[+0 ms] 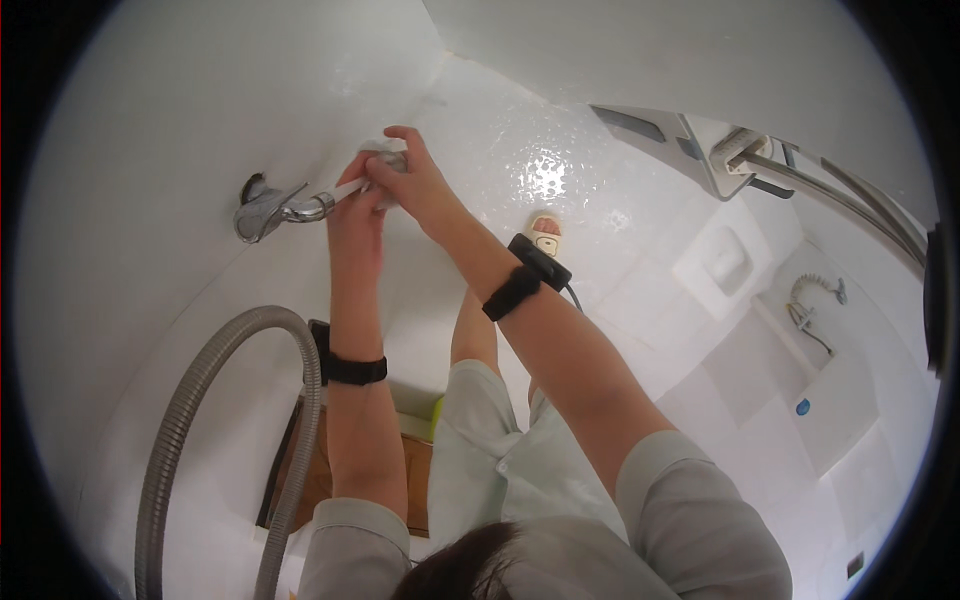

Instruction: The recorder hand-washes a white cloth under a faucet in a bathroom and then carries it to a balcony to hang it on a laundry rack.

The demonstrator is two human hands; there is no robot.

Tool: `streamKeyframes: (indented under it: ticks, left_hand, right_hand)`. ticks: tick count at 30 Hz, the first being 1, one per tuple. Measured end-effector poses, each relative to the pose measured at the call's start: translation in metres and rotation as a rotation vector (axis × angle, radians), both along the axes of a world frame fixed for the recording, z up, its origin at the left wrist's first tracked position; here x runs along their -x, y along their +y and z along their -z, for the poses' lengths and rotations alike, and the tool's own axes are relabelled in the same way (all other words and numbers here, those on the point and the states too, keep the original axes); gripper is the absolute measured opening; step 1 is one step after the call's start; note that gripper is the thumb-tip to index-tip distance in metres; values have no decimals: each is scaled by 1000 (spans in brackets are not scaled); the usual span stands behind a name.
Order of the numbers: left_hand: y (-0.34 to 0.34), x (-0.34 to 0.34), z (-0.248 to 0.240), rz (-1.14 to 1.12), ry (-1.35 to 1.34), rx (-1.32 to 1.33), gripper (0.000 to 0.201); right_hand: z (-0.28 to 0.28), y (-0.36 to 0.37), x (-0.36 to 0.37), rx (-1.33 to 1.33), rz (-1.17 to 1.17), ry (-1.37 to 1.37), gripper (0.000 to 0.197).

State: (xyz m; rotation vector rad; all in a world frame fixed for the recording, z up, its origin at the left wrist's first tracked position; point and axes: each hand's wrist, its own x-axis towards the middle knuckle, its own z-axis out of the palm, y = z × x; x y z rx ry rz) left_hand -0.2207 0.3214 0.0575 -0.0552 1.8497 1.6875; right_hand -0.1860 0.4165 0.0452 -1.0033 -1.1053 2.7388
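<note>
We are leaning over a white bathtub (520,130) with both hands up at the chrome faucet (262,212) set in the tub's wall. Our right hand (412,185) has its grip pressed together around a small white cloth (388,150), bunched up just past the end of the white spout (345,190). Our left hand (352,205) sits directly under and against the spout, fingers curled up toward it; whether they fully close around it we cannot tell, since the right hand covers part of the view.

The cloth looks soft and light, and probably damp, so it should fold to the shape of whatever it is pressed on. It is best taken as a wad in the fingertips, as it is now. The faucet is rigid, fixed and glossy, likely slippery when wet, so the steadier hold is along the narrow spout rather than on the rounded chrome body.

A ribbed metal shower hose (215,400) loops down at our left, and a small beige drain stopper (545,233) lies on the tub floor, well apart from our hands.
</note>
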Motion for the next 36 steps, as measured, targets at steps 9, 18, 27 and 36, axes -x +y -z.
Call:
streamKeyframes:
  ticks: [9, 18, 27, 36]
  left_hand:
    - [-16, -7, 7, -208, -163, -157, 39]
    - [-49, -27, 52, -134, -521, -499, 34]
    - [-11, 16, 69, -196, -617, -634, 30]
    - [42, -14, 39, -271, -565, -358, 28]
  right_hand:
    - [25, 7, -2, -818, -197, 39, 34]
    - [-15, -44, -17, -1152, -67, 110, 29]
    - [-2, -23, 14, -1034, -142, -353, 15]
    - [41, 29, 26, -1091, -156, -325, 19]
